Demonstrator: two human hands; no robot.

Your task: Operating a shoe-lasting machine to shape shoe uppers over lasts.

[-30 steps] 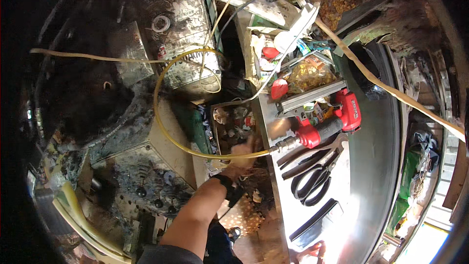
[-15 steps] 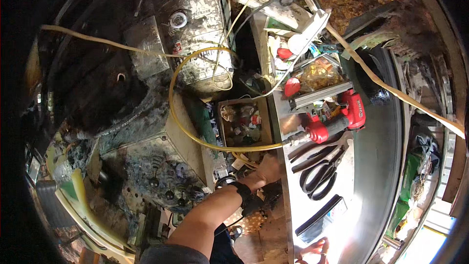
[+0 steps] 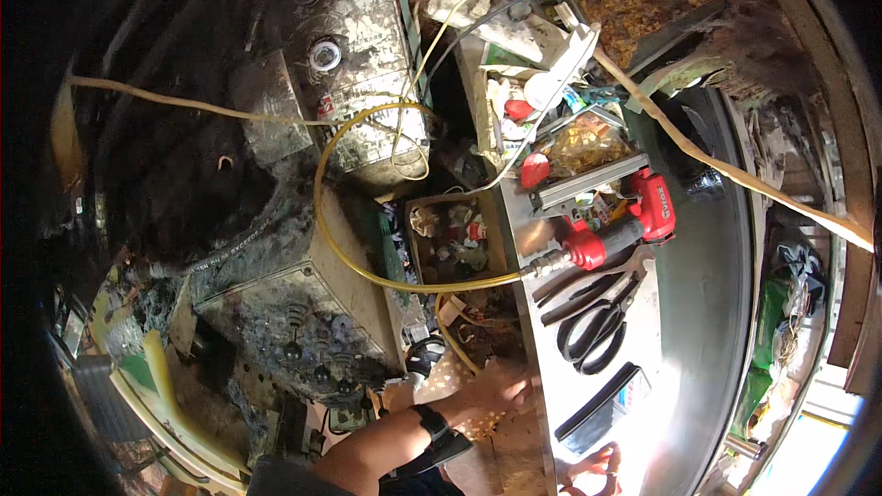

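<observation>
Brightly lit, the bench flanks grimy machinery; left hand half-curled, right hand cropped, grips unclear.

Red power tool: dark-gripped, lying on the worktop, metal coupling at its left end
Scissors: black-handled, below the power tool, blades toward the upper right
Metal channel: silvery, slanting just above the power tool
Open tray: crowded with oddments, among them a red piece and a round white lid
Scrap box: open-topped, holding crumpled bits, left of the worktop edge
Grimy machine: knobbed levers on its face
White ring: on a stained, pale cabinet
Tan strip: running aslant toward the right edge
Green bag: far right, beside a dark bundle
</observation>
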